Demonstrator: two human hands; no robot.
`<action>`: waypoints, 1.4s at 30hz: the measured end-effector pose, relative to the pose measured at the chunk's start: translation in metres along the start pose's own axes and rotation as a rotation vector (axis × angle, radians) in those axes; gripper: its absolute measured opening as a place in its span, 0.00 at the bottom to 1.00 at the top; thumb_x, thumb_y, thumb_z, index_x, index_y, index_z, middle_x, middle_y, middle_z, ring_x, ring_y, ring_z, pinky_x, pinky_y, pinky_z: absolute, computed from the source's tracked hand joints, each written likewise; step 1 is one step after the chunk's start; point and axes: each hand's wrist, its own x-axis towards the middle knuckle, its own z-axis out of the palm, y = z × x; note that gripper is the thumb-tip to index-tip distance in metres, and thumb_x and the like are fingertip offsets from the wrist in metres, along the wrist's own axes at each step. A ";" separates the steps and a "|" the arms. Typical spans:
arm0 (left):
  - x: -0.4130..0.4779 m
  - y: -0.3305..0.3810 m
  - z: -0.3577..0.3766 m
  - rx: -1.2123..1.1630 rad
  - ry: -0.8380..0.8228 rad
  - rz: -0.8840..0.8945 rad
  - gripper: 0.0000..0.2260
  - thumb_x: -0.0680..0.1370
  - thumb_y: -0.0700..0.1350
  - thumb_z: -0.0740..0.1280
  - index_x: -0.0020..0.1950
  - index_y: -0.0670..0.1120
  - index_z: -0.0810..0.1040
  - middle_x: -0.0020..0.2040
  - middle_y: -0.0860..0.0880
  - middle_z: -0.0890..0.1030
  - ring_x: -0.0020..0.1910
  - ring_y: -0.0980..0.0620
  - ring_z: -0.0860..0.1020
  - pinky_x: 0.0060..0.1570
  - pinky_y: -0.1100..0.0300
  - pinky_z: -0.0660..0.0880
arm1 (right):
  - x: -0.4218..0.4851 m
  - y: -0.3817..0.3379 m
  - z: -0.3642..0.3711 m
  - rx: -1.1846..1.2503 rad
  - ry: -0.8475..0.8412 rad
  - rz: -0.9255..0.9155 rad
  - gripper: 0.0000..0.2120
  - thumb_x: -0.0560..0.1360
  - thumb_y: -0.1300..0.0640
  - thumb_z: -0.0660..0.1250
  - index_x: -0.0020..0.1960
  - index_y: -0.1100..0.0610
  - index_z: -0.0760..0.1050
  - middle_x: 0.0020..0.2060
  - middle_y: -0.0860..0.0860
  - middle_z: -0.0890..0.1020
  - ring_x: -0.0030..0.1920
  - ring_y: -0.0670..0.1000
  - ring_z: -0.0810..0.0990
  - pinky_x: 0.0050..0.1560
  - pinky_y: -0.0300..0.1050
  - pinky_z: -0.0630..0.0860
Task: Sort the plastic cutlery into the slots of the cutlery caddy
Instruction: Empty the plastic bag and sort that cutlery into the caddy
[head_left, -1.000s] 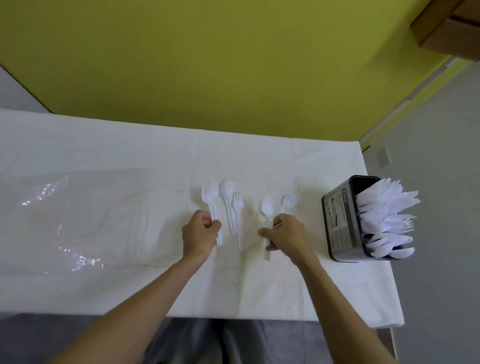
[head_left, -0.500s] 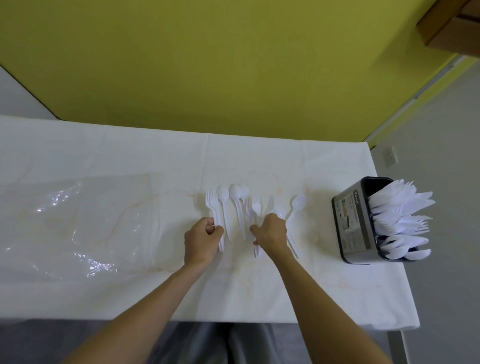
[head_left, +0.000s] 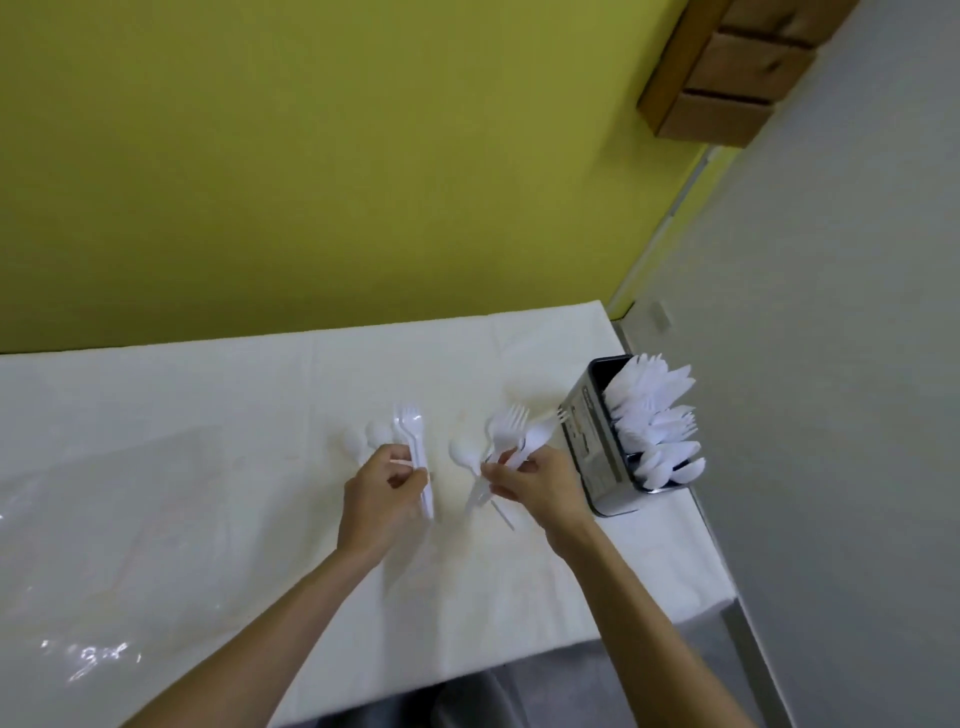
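My left hand (head_left: 382, 493) is closed around the handles of white plastic forks (head_left: 411, 439) whose tines point away from me, just above the white table (head_left: 208, 467). Two white spoons (head_left: 363, 439) lie beside that hand on its far left. My right hand (head_left: 537, 486) grips a fan of white forks (head_left: 511, 431) lifted off the table, tines pointing toward the caddy. A white spoon (head_left: 462, 454) lies between my hands. The black cutlery caddy (head_left: 597, 441) stands at the table's right edge, packed with white cutlery (head_left: 657, 415).
A clear plastic sheet (head_left: 93, 519) covers the left part of the table. The table's right edge drops off just past the caddy to a grey floor. A yellow wall runs behind the table, with a wooden shelf (head_left: 727, 78) high on the right.
My right hand has gathered several forks and lifted them toward the caddy. My left hand still holds its forks. The camera view has tilted and shifted.
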 end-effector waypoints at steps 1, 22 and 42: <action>0.001 0.009 0.007 -0.014 -0.037 0.023 0.04 0.73 0.44 0.71 0.46 0.48 0.77 0.36 0.55 0.84 0.41 0.51 0.83 0.45 0.54 0.77 | -0.005 -0.005 -0.015 0.087 0.004 -0.021 0.06 0.71 0.62 0.75 0.41 0.66 0.82 0.36 0.54 0.85 0.38 0.50 0.84 0.45 0.43 0.82; -0.021 0.124 0.164 0.000 -0.176 0.454 0.05 0.77 0.43 0.68 0.42 0.47 0.73 0.39 0.53 0.81 0.41 0.57 0.80 0.41 0.66 0.78 | 0.011 -0.020 -0.171 -0.184 0.508 -0.311 0.16 0.70 0.52 0.76 0.27 0.47 0.75 0.21 0.39 0.76 0.26 0.39 0.74 0.30 0.30 0.66; -0.029 0.105 0.170 0.019 -0.199 0.619 0.12 0.76 0.38 0.69 0.58 0.44 0.75 0.54 0.51 0.78 0.51 0.58 0.80 0.52 0.64 0.79 | 0.043 -0.038 -0.196 -0.652 0.041 -0.471 0.13 0.73 0.54 0.73 0.41 0.66 0.80 0.34 0.60 0.82 0.35 0.57 0.74 0.33 0.48 0.67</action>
